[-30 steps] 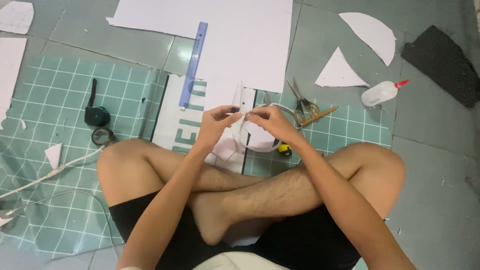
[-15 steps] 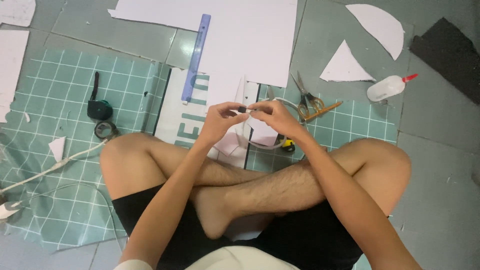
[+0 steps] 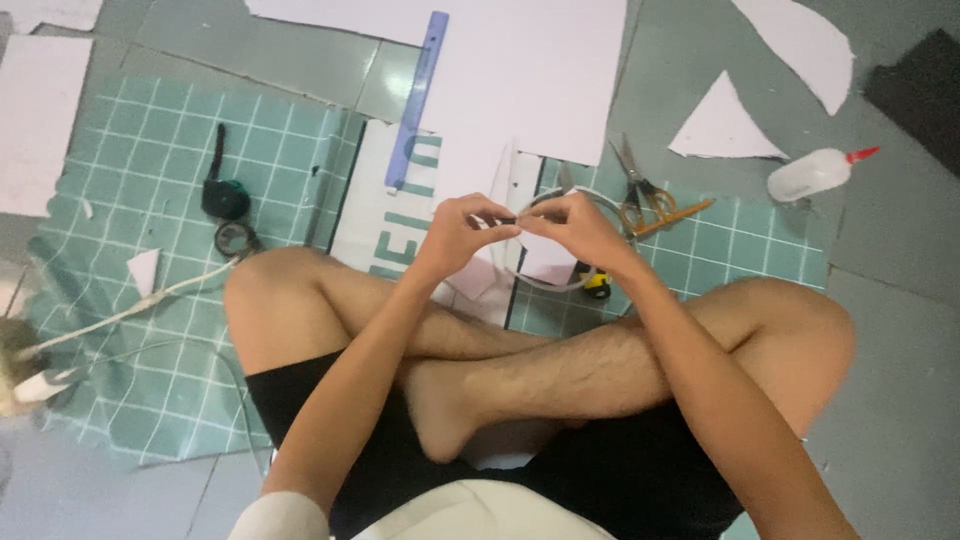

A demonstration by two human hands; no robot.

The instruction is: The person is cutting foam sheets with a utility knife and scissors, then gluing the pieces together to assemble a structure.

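Note:
I sit cross-legged on the floor. My left hand (image 3: 458, 235) and my right hand (image 3: 572, 228) meet above my shins, both pinching a small white paper piece (image 3: 547, 262) with a thin dark item (image 3: 507, 220) between the fingertips. A white ring-shaped strip (image 3: 560, 285) lies on the floor just under my hands. What the dark item is cannot be told.
A blue ruler (image 3: 417, 97) lies on a large white sheet (image 3: 530, 70). Scissors (image 3: 633, 185) and a pencil (image 3: 675, 217) sit right of my hands, with a glue bottle (image 3: 815, 175) beyond. Green cutting mats (image 3: 150, 180), a tape roll (image 3: 236, 238), white paper offcuts (image 3: 722, 128) and a small yellow-and-black object (image 3: 596, 284) surround me.
My hands have stayed together at the paper piece, shifting only slightly. The view has drifted a little, so the floor items sit lower in frame.

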